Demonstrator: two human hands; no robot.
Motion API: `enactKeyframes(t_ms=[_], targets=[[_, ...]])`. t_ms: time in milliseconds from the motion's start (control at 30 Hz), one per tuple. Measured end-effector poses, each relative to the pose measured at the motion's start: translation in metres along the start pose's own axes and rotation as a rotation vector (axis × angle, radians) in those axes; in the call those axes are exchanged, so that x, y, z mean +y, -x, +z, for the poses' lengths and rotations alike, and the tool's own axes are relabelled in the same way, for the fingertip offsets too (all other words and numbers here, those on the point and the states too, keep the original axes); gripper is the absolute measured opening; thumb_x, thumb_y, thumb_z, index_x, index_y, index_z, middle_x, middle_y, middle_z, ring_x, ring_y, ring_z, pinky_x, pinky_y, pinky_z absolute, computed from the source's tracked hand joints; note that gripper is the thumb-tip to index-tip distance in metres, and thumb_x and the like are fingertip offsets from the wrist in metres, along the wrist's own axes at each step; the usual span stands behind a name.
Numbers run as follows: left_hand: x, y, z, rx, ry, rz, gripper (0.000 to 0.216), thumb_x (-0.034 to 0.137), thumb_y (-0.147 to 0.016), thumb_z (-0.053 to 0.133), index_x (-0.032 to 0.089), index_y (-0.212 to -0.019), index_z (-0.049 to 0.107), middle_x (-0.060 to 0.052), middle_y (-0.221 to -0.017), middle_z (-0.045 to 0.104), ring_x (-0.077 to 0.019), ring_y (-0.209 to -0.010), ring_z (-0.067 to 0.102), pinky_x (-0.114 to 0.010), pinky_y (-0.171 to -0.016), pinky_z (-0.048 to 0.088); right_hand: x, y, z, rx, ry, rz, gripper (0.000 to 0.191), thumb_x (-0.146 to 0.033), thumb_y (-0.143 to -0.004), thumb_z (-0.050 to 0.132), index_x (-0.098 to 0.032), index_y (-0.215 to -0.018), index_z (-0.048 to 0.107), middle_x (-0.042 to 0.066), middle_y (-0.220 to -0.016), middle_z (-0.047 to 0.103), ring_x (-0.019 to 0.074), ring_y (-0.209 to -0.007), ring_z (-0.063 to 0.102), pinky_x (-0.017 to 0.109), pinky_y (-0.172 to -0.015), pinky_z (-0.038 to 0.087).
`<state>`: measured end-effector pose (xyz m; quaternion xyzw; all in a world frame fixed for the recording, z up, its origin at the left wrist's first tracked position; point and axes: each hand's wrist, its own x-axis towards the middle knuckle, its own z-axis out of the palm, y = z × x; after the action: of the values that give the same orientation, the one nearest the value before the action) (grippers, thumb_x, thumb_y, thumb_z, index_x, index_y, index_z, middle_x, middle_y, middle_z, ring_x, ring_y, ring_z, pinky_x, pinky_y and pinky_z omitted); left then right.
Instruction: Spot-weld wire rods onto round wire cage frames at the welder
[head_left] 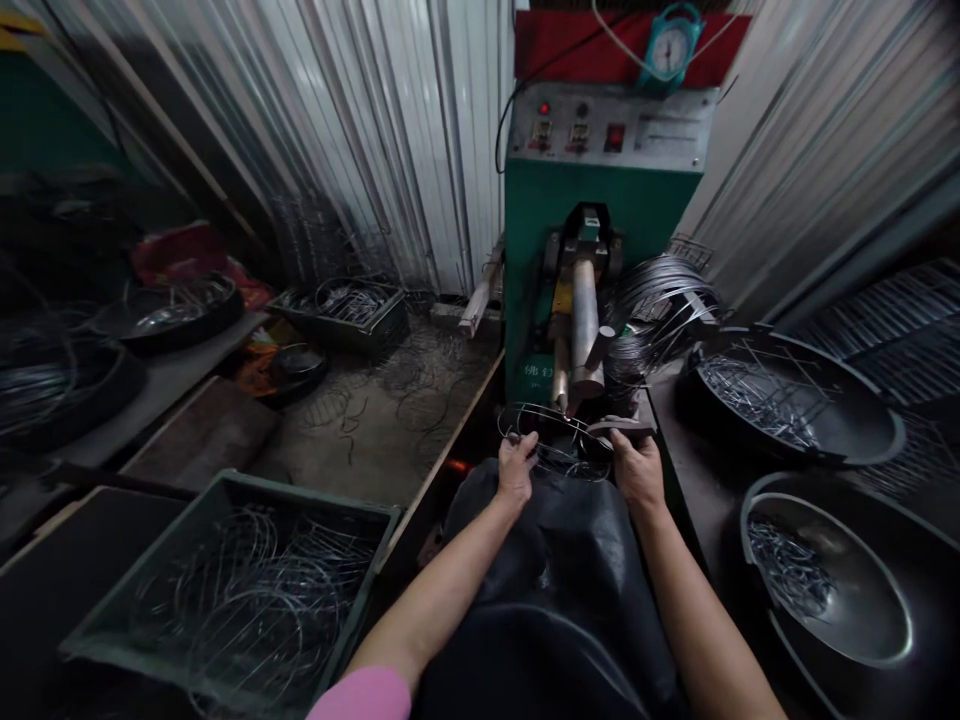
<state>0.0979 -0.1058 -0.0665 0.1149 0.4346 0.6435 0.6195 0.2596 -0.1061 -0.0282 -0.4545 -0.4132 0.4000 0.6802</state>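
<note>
Wire frame [577, 424] sits at the machine's [667, 205] pointed tip [562, 402], left hand [516, 468] clamped on its near side, grip of the right hand [639, 470] unclear; uneven support could tilt it out of line.

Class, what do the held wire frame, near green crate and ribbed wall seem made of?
Wire frame: probably bare steel; thin grey rods glint. Green crate: likely matt plastic, given its thick rim; painted metal possible. Ribbed wall: apparently sheet metal, with shiny streaks.
</note>
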Motion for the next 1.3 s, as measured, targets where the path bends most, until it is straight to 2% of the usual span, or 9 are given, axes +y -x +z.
enactKeyframes(t_ms=[167,300,367,533,767,967,1067,1300], targets=[[-0.001,-0.006,-0.004,0.023,-0.003,0.052,0.043,0.033,-0.051,0.078,0.019,-0.075,0.045,0.004,-0.077,0.049,-0.0089,-0.072,0.049,-0.028,-0.074,0.04,-0.006,0.002,-0.001,0.117,-0.156,-0.034,0.024,-0.032,-0.066,0.074,-0.023,-0.083,0.06,-0.002,-0.083,0.068,0.0143,-0.079,0.063,0.034,-0.082,0.049],[0.001,-0.01,-0.01,0.024,0.032,0.051,0.041,0.033,-0.051,0.078,0.018,-0.073,0.046,0.005,-0.074,0.048,-0.0084,-0.068,0.048,-0.033,-0.078,0.043,-0.026,-0.01,-0.016,0.231,-0.125,-0.146,0.026,-0.032,-0.068,0.073,-0.024,-0.089,0.06,-0.002,-0.088,0.067,0.0136,-0.082,0.063,0.031,-0.083,0.049],[0.001,-0.01,-0.012,0.02,0.069,-0.017,0.038,0.035,-0.052,0.077,0.017,-0.071,0.048,0.005,-0.071,0.048,-0.0092,-0.067,0.048,-0.039,-0.08,0.044,-0.028,-0.011,-0.024,0.184,-0.066,-0.134,0.029,-0.032,-0.067,0.074,-0.024,-0.092,0.061,-0.001,-0.09,0.068,0.0147,-0.082,0.064,0.032,-0.082,0.049],[0.0,-0.01,-0.017,0.04,0.179,-0.179,0.033,0.037,-0.057,0.074,0.016,-0.067,0.051,0.005,-0.065,0.049,-0.0098,-0.064,0.049,-0.05,-0.085,0.042,-0.017,0.005,-0.027,-0.067,0.129,-0.04,0.025,-0.035,-0.069,0.072,-0.022,-0.09,0.063,0.003,-0.09,0.069,0.0191,-0.084,0.065,0.036,-0.081,0.051],[0.004,-0.014,-0.031,0.054,0.305,-0.248,0.03,0.038,-0.067,0.067,0.017,-0.064,0.046,0.003,-0.063,0.05,-0.0121,-0.062,0.05,-0.057,-0.086,0.041,-0.02,0.005,-0.02,-0.131,0.285,-0.063,0.029,-0.041,-0.07,0.07,-0.021,-0.089,0.062,0.004,-0.086,0.068,0.0203,-0.083,0.065,0.038,-0.081,0.051],[0.005,-0.015,-0.04,0.045,0.332,-0.233,0.03,0.04,-0.072,0.063,0.017,-0.064,0.046,0.003,-0.063,0.049,-0.0117,-0.061,0.05,-0.058,-0.086,0.041,-0.028,0.01,-0.011,-0.286,0.356,-0.087,0.022,-0.037,-0.077,0.065,-0.022,-0.092,0.063,0.004,-0.093,0.066,0.0192,-0.09,0.062,0.035,-0.086,0.047],[0.008,-0.014,-0.043,0.044,0.317,-0.203,0.029,0.04,-0.067,0.067,0.018,-0.067,0.048,0.003,-0.066,0.051,-0.0119,-0.063,0.051,-0.056,-0.087,0.042,-0.028,0.011,-0.013,-0.308,0.357,-0.063,0.022,-0.038,-0.077,0.065,-0.021,-0.09,0.064,0.004,-0.091,0.066,0.0191,-0.088,0.062,0.035,-0.086,0.047],[0.013,-0.008,-0.048,0.003,0.313,-0.209,0.034,0.04,-0.059,0.072,0.017,-0.068,0.049,0.003,-0.068,0.053,-0.013,-0.067,0.053,-0.056,-0.087,0.041,-0.03,0.01,-0.019,-0.264,0.358,0.054,0.033,-0.046,-0.069,0.07,-0.02,-0.088,0.062,0.004,-0.085,0.068,0.0208,-0.082,0.063,0.037,-0.081,0.049]])
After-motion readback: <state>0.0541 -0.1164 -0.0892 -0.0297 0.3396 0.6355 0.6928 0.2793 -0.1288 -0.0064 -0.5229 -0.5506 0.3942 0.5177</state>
